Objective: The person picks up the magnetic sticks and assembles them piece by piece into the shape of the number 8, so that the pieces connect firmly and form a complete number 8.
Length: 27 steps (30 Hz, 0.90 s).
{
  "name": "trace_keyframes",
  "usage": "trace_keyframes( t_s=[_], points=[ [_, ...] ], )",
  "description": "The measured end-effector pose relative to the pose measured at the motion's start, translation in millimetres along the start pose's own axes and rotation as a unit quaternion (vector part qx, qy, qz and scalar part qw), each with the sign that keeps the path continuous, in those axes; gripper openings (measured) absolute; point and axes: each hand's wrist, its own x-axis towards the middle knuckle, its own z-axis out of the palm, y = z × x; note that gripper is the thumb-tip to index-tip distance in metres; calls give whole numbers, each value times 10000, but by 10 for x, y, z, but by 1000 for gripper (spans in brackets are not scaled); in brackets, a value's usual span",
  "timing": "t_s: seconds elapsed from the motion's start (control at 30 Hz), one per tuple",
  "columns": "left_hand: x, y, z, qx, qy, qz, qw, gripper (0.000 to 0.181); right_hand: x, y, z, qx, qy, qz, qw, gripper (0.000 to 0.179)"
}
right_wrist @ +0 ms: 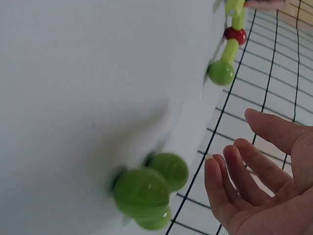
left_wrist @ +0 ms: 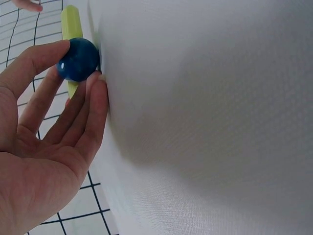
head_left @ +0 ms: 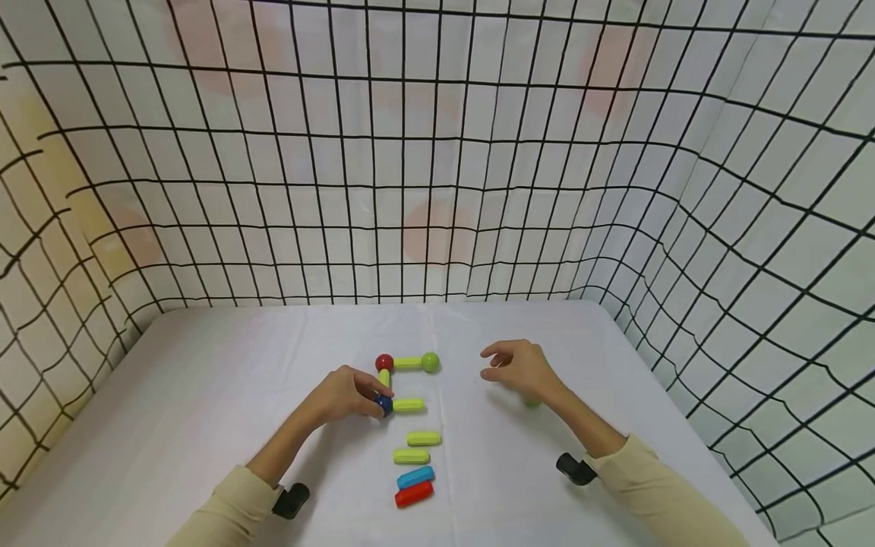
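My left hand (head_left: 347, 395) holds a dark blue ball (left_wrist: 78, 59) between thumb and fingers, low over the white table. From this ball one yellow-green stick (head_left: 409, 406) points right, and another (head_left: 384, 377) runs away to a red ball (head_left: 385, 362). A third such stick (head_left: 408, 363) links the red ball to a green ball (head_left: 430, 362). Over the table to the right hovers my right hand (head_left: 521, 369), its fingers loosely bent around nothing. Below it in the right wrist view sit three green balls (right_wrist: 142, 193) close together; the forearm mostly hides them in the head view.
Nearer me lie two loose yellow-green sticks (head_left: 424, 438), a light blue stick (head_left: 415, 477) and a red stick (head_left: 414, 494), roughly in a column. Black netting (head_left: 437, 186) stands along the table's back and both sides.
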Motion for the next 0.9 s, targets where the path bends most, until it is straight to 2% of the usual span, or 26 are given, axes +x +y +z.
trace_keyframes(
  t_s=[0.23,0.47,0.63,0.9],
  points=[
    [-26,25,-4,1,25,-28,10000,21,-70,226,-149,-119,234,162,9995,32],
    [-24,30,-8,-21,15,-66,10000,21,-122,384,-144,-292,388,306,9984,35],
    [-25,31,0,-4,46,-86,10000,21,-146,436,-117,-267,399,294,9984,34],
    [-29,32,4,4,54,-81,10000,21,-159,456,-97,-293,182,379,9987,35]
  ],
)
